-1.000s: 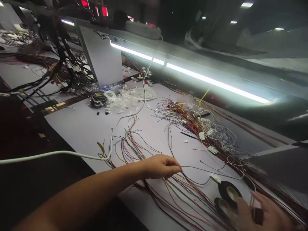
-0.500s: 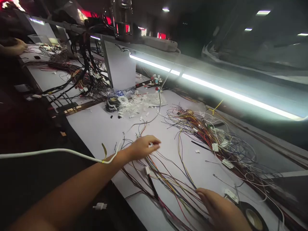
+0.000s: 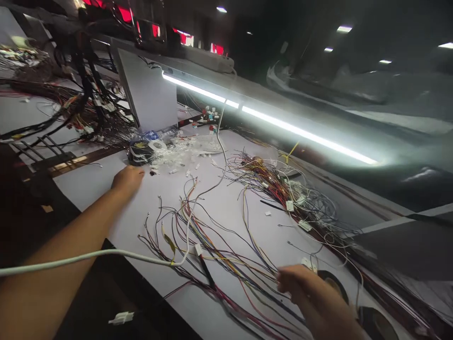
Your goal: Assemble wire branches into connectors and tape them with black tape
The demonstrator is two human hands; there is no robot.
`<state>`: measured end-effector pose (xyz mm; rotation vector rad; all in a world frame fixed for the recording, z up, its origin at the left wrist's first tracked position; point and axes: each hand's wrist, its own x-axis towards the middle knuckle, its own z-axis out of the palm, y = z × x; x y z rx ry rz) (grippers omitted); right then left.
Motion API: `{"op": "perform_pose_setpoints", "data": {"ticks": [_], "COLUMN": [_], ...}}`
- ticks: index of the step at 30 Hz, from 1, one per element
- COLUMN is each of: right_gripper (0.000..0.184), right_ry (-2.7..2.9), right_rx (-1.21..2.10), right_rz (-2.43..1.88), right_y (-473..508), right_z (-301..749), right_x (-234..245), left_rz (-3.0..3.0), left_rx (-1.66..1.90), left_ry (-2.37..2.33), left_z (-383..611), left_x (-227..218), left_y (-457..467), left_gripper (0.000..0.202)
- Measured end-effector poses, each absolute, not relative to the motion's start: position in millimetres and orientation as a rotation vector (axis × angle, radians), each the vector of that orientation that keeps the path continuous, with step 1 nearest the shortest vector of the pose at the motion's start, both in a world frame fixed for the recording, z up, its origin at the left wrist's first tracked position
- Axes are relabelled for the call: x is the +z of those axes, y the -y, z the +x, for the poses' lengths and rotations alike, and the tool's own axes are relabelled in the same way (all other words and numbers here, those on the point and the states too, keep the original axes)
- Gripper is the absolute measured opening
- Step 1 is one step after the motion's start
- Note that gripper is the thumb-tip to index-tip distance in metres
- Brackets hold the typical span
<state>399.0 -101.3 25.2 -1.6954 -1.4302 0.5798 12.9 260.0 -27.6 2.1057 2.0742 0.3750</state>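
My left hand (image 3: 128, 182) reaches down to the far left of the white tabletop, beside a roll of tape (image 3: 140, 153) and a small black piece (image 3: 153, 173). Its fingers are curled out of sight, so what they hold is hidden. My right hand (image 3: 314, 302), at the lower right, has its fingers bent round thin yellow and dark wires (image 3: 260, 255). Their loose ends fan out toward the back. Left of these lies a wire harness (image 3: 230, 264) of many colours, with a white connector (image 3: 198, 249) on a black-sleeved branch.
A white cable (image 3: 116, 252) crosses in front of my left forearm and rises to the lamp strip (image 3: 300, 130). Clear plastic parts (image 3: 177, 153) lie at the back. A large wire bundle (image 3: 272, 184) runs along the right, and a black tape roll (image 3: 334, 284) sits by my right hand.
My left hand has left the harness ends and moved left to the small black pieces. My right hand stays on the wires, its fingers more curled. The view has swung right.
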Motion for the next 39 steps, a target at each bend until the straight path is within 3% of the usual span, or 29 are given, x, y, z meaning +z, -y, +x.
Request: {"op": "perform_pose_setpoints", "data": {"ticks": [6,10,13,17,26,39], "right_gripper": [0.028,0.022,0.015,0.010,0.013,0.016], "right_ry": [1.696,1.707,1.678,1.664,1.689,1.758], "right_rx": [0.600,0.544,0.440,0.459,0.309,0.121], "right_rz": [-1.475,-1.477,-1.436,-1.417,-1.399,-1.394], "right_y": [72,64,60,61,78,78], "right_z": [366,348,336,319,301,296], "right_x": [12,1,-10,-15,-15,-18], "left_rz": [1.768,1.261,0.921,0.645,0.207,0.274], "left_rx": [0.615,0.547,0.450,0.498,0.665,0.690], "left_ry": [-1.822,-1.580,-1.427,-1.142,-0.860,-0.852], "left_z": [2,-2,19,72,129,124], "left_x": [-10,2,2,-11,-25,-26], "left_y": [-171,-81,-23,28,41,44], "left_gripper": [0.034,0.033,0.046,0.029,0.018,0.007]}}
